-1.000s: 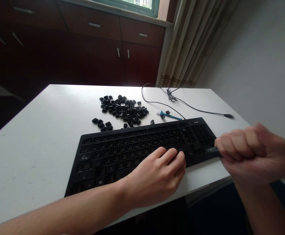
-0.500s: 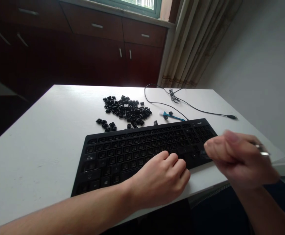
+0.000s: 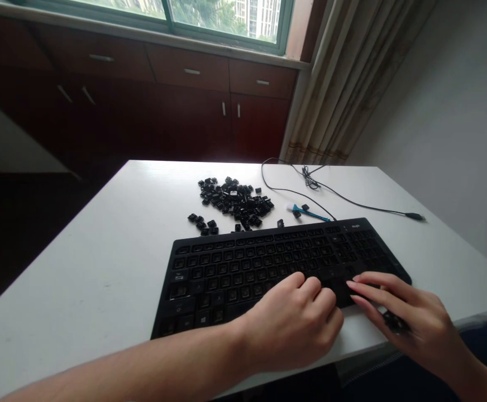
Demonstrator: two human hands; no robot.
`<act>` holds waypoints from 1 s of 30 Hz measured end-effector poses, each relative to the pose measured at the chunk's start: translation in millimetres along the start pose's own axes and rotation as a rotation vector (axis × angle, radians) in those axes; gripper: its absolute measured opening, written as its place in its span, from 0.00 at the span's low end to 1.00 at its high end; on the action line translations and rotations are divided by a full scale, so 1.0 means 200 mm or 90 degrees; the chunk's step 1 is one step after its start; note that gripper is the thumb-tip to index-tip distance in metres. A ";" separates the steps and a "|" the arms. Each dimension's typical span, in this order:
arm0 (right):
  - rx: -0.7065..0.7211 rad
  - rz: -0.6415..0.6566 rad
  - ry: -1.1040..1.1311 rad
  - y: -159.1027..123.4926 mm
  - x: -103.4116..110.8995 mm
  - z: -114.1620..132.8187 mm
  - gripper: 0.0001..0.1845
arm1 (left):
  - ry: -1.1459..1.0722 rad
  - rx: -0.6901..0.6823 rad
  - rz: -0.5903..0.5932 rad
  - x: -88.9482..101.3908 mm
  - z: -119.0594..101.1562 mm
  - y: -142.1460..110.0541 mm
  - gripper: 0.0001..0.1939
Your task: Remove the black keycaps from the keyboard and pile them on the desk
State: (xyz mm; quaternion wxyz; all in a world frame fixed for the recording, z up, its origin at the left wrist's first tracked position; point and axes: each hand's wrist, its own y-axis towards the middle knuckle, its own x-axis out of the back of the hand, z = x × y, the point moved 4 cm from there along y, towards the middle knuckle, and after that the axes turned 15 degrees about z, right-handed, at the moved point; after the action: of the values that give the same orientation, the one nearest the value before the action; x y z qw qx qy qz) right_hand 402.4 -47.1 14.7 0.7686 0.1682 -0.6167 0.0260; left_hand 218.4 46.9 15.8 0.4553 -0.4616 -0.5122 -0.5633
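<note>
The black keyboard (image 3: 243,262) lies at the table's near side, with many bare key sockets and a few keycaps in place. My left hand (image 3: 296,318) is closed, knuckles up, over its lower edge; its fingertips are hidden, so what they hold cannot be seen. Beside it, my right hand (image 3: 415,318) reaches to the lower right part of the keyboard, thumb and foremost fingers close together at the keys. Small black pieces (image 3: 395,322), seemingly keycaps, sit in that palm. A pile of loose black keycaps (image 3: 243,206) lies behind the keyboard.
A blue brush (image 3: 313,212) with a white head lies behind the keyboard, near a few single keycaps. The keyboard's black cable (image 3: 364,205) runs over the white table (image 3: 101,268) to a plug at the right. Dark red cabinets (image 3: 176,117) stand beyond the table.
My right hand has come from a raised, blurred fist at the right down to the keyboard, fingers now extended. My left hand stays at the keyboard. The head view has tilted up and turned left.
</note>
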 end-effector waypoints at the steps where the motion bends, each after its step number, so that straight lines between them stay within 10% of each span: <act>1: 0.006 -0.001 -0.004 -0.01 -0.01 0.00 0.22 | 0.001 0.000 0.000 0.00 0.00 0.00 0.06; 14: 0.085 -0.007 -0.046 -0.03 -0.02 -0.05 0.19 | 0.006 0.025 -0.048 0.10 0.05 -0.05 0.13; 24: 0.118 0.005 0.016 0.26 0.09 -0.04 0.10 | -0.064 0.416 -0.084 0.23 0.78 -0.70 0.10; 30: 0.117 0.075 0.009 0.74 0.06 -0.02 0.14 | -0.093 0.406 -0.009 0.15 0.91 -0.89 0.14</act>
State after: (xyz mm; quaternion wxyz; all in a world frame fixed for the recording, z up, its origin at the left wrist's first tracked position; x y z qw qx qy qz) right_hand 371.1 92.3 58.4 0.7516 0.2010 -0.6150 0.1285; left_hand 47.4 238.4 26.2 0.5350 -0.3315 -0.6972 -0.3431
